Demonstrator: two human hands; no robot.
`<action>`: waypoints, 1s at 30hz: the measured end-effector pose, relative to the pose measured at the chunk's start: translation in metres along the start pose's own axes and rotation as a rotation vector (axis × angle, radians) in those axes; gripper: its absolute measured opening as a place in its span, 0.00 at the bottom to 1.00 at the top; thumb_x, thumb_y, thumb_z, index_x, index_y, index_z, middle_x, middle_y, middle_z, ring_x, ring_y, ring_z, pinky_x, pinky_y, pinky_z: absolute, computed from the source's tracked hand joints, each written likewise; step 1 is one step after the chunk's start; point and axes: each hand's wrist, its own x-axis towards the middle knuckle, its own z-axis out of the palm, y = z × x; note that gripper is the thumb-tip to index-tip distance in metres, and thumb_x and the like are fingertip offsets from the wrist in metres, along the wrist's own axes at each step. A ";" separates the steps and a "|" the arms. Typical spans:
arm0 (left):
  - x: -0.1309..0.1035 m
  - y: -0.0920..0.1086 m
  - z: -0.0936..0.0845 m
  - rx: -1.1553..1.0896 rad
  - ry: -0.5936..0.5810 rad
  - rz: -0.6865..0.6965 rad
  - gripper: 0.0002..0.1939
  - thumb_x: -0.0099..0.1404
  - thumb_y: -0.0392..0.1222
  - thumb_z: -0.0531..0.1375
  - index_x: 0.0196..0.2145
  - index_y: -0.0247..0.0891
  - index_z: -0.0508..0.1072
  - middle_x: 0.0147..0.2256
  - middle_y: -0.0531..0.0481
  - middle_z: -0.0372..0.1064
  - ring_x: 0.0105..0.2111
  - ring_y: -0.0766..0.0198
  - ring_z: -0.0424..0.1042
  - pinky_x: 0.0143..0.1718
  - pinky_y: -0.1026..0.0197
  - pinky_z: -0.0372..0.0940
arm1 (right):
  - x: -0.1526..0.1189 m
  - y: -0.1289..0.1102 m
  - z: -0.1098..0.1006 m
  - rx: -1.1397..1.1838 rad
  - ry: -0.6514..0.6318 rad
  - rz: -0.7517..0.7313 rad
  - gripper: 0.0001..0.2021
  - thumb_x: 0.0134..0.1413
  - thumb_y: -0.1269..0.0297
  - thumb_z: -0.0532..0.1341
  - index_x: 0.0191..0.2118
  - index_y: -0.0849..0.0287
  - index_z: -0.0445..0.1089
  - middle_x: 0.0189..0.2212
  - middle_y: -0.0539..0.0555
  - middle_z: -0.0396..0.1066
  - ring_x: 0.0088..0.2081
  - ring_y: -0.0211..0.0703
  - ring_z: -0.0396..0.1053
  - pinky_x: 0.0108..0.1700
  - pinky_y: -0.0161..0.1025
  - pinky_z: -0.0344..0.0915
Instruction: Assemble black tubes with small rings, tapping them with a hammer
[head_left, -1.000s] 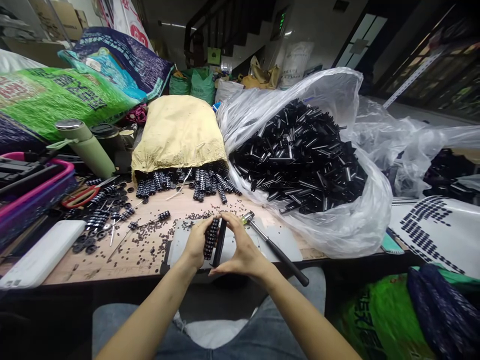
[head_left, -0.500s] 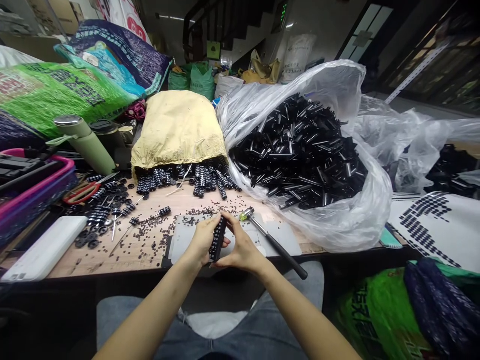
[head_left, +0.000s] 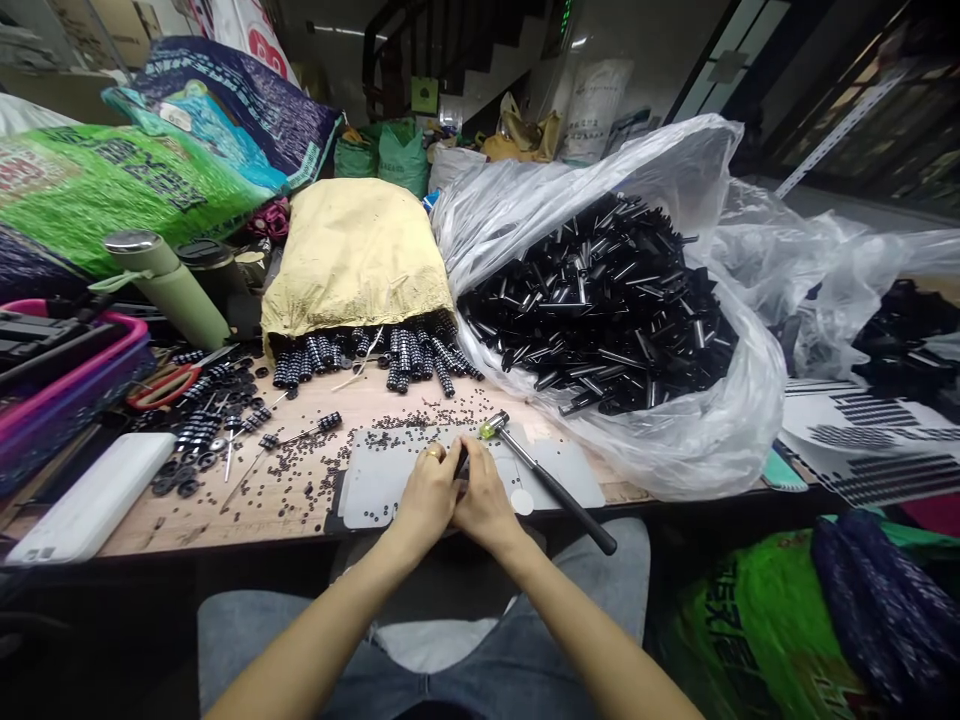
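Black piece (head_left: 463,466), mostly hidden, sits gripped between left hand (head_left: 427,492) and right hand (head_left: 484,502); from where I stand, both point forward, curled close together; forearms (head_left: 330,610) slant inward.

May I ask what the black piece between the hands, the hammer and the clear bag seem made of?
Black piece: dark, perhaps plastic, but left hand and right hand hide most of it.
Hammer: shiny shaft suggests polished metal; dull black grip, maybe rubber; translucent yellow-green end, probably plastic.
Clear bag: thin, glossy, crinkled, see-through film, likely plastic.
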 end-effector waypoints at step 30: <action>-0.018 -0.015 0.028 0.584 -0.089 0.302 0.28 0.61 0.37 0.45 0.58 0.23 0.48 0.57 0.32 0.50 0.58 0.51 0.46 0.55 0.48 0.45 | -0.025 -0.058 -0.040 -0.343 -0.420 0.201 0.17 0.60 0.57 0.40 0.33 0.56 0.62 0.22 0.53 0.69 0.23 0.43 0.67 0.24 0.34 0.52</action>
